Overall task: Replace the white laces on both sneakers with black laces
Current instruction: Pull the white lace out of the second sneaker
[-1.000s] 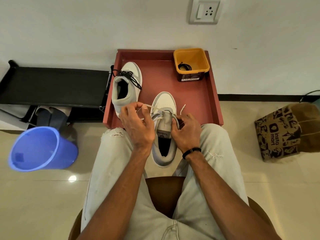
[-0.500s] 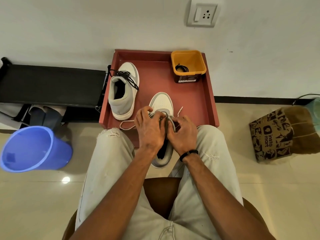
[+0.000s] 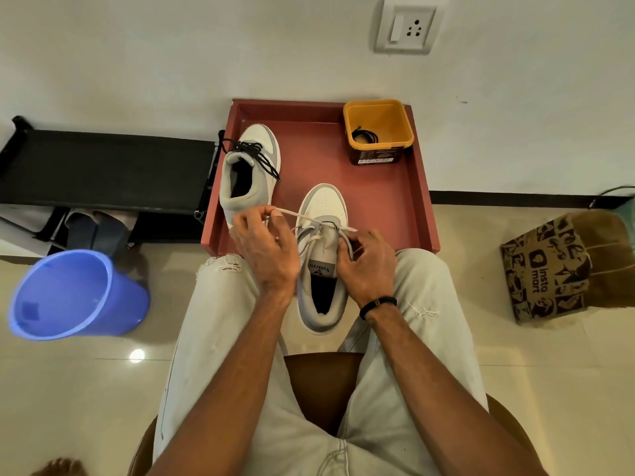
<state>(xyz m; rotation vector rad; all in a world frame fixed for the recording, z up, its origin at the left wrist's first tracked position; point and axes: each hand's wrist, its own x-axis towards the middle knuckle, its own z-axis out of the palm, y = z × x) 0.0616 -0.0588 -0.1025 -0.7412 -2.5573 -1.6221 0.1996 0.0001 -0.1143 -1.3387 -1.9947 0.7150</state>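
A grey and white sneaker [image 3: 322, 269] lies between my knees, toe on the red tray [image 3: 417, 201], still threaded with a white lace [image 3: 302, 218]. My left hand [image 3: 264, 245] pinches a strand of that lace, drawn out to the left of the shoe. My right hand [image 3: 369, 262] holds the shoe's right side at the eyelets, fingers curled on the lace there. The other sneaker [image 3: 249, 173] stands on the tray at the left, threaded with a black lace [image 3: 256, 156]. A second black lace [image 3: 365, 136] lies coiled in the yellow tub [image 3: 378, 130].
A blue bucket [image 3: 74, 297] stands on the floor at the left, beside a low black rack [image 3: 103, 166]. A printed paper bag [image 3: 553, 266] sits at the right. The wall with a socket [image 3: 407, 25] rises just behind the tray. I sit on a brown stool [image 3: 319, 383].
Half a second ago both hands were bunched over the eyelets. Now my left hand has pulled away to the left, drawing a strand of white lace out with it.
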